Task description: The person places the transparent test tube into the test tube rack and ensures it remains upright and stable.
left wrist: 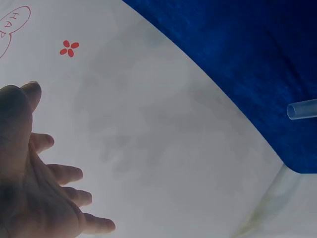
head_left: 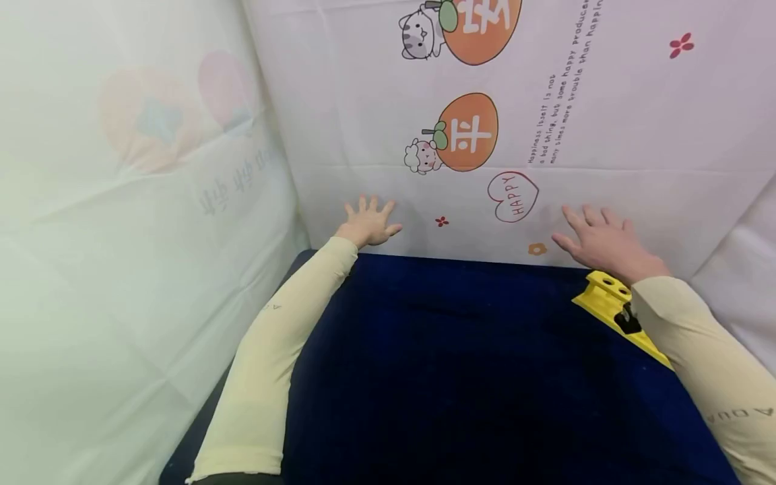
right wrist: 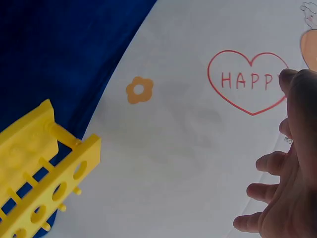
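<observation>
My left hand is spread at the printed white cloth, past the far left part of the blue surface; whether it touches the cloth I cannot tell. On the right, my right hand is spread too, just beyond a yellow rack with round holes. The right sleeve hides part of that rack, and a black piece shows on it. Both hands hold nothing. In the left wrist view a clear tube lies over the blue surface, away from the left fingers.
A dark blue surface spans the middle. White cloth hangs along the left side, and more stands at the right edge. The far cloth bears orange fruit drawings, a red heart outline and small flowers.
</observation>
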`<action>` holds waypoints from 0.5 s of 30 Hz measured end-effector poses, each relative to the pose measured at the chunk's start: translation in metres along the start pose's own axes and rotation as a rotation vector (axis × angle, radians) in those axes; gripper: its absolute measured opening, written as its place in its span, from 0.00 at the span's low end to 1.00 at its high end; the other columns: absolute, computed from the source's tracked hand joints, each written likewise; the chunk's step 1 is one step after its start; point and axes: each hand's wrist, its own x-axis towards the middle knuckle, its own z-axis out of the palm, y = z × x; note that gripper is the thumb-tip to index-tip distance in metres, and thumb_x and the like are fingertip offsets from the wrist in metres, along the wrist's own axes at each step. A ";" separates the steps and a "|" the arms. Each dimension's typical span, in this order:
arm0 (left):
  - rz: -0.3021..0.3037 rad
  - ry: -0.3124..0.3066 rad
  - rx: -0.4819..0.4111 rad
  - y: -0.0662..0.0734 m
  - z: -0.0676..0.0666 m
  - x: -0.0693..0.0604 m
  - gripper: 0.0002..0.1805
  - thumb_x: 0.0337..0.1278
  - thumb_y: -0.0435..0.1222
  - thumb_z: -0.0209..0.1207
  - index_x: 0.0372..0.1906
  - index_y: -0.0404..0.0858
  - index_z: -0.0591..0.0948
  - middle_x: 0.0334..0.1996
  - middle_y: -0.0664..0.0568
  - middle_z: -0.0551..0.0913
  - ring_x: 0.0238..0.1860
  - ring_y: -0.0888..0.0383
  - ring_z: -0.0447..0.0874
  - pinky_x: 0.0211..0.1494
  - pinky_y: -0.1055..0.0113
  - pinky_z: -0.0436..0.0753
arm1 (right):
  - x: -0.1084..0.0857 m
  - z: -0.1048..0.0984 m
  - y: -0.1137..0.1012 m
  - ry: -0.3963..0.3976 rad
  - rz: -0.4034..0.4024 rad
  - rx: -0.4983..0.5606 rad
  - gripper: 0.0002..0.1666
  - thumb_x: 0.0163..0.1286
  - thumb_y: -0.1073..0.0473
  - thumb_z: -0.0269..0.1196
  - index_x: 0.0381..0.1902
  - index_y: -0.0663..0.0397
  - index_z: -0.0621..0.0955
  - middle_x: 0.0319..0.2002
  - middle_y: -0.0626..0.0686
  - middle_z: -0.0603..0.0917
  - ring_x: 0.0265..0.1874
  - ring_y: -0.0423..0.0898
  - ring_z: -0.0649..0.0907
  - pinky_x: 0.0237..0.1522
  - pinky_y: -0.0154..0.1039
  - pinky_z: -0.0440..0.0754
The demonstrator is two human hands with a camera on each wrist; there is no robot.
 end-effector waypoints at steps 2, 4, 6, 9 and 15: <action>0.004 0.013 -0.002 0.002 0.002 0.002 0.38 0.72 0.62 0.37 0.79 0.54 0.45 0.79 0.40 0.44 0.78 0.34 0.34 0.73 0.29 0.43 | -0.003 0.001 0.001 0.008 0.003 0.008 0.51 0.71 0.23 0.31 0.80 0.47 0.39 0.74 0.75 0.45 0.69 0.80 0.45 0.61 0.81 0.42; 0.017 0.024 -0.007 0.005 0.003 0.005 0.38 0.72 0.62 0.38 0.79 0.53 0.46 0.79 0.39 0.45 0.78 0.34 0.34 0.72 0.29 0.44 | -0.007 0.002 0.003 0.014 0.006 0.014 0.51 0.72 0.24 0.31 0.79 0.49 0.39 0.74 0.75 0.46 0.69 0.80 0.45 0.61 0.80 0.43; 0.038 0.038 -0.020 0.008 0.003 0.007 0.38 0.72 0.61 0.39 0.79 0.52 0.48 0.78 0.38 0.46 0.78 0.33 0.35 0.72 0.29 0.45 | -0.011 0.004 0.004 0.018 0.010 0.018 0.51 0.73 0.26 0.31 0.79 0.51 0.38 0.74 0.76 0.46 0.69 0.80 0.46 0.61 0.80 0.44; 0.061 0.044 -0.037 0.012 0.004 0.010 0.38 0.72 0.61 0.39 0.79 0.51 0.48 0.78 0.38 0.47 0.78 0.34 0.35 0.72 0.29 0.46 | -0.016 0.008 0.007 0.026 0.006 0.024 0.50 0.74 0.27 0.31 0.79 0.53 0.37 0.73 0.76 0.46 0.68 0.80 0.47 0.62 0.79 0.45; 0.082 0.070 -0.060 0.022 0.006 0.016 0.37 0.73 0.60 0.39 0.79 0.50 0.50 0.78 0.39 0.49 0.78 0.35 0.37 0.72 0.30 0.48 | -0.022 0.011 0.013 0.078 0.010 0.060 0.50 0.75 0.29 0.34 0.79 0.57 0.38 0.72 0.77 0.49 0.67 0.80 0.50 0.61 0.78 0.49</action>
